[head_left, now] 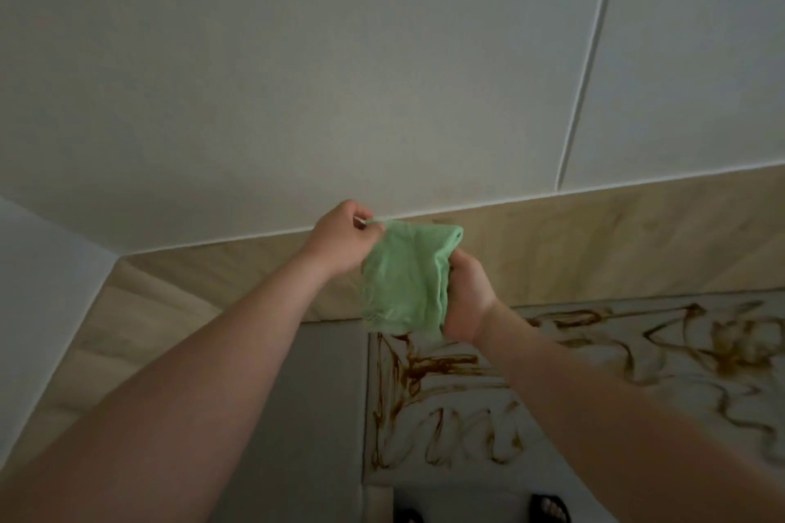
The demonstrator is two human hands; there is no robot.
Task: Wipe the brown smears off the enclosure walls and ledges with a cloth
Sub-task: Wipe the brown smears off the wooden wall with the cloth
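Our left hand (344,240) pinches, right hand (467,301) clutches the green cloth (403,280); we'd fold it flat before wiping brown smears (441,365) at five o'clock.

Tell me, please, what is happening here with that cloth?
A person holds a green cloth up with both hands, in front of the beige ledge. The left hand pinches its top corner, while the right hand grips its bunched side, as if unfolding or refolding it. Brown smears cover the white panel below on the right, and the cloth is not touching them, so wiping there does not seem to have begun.
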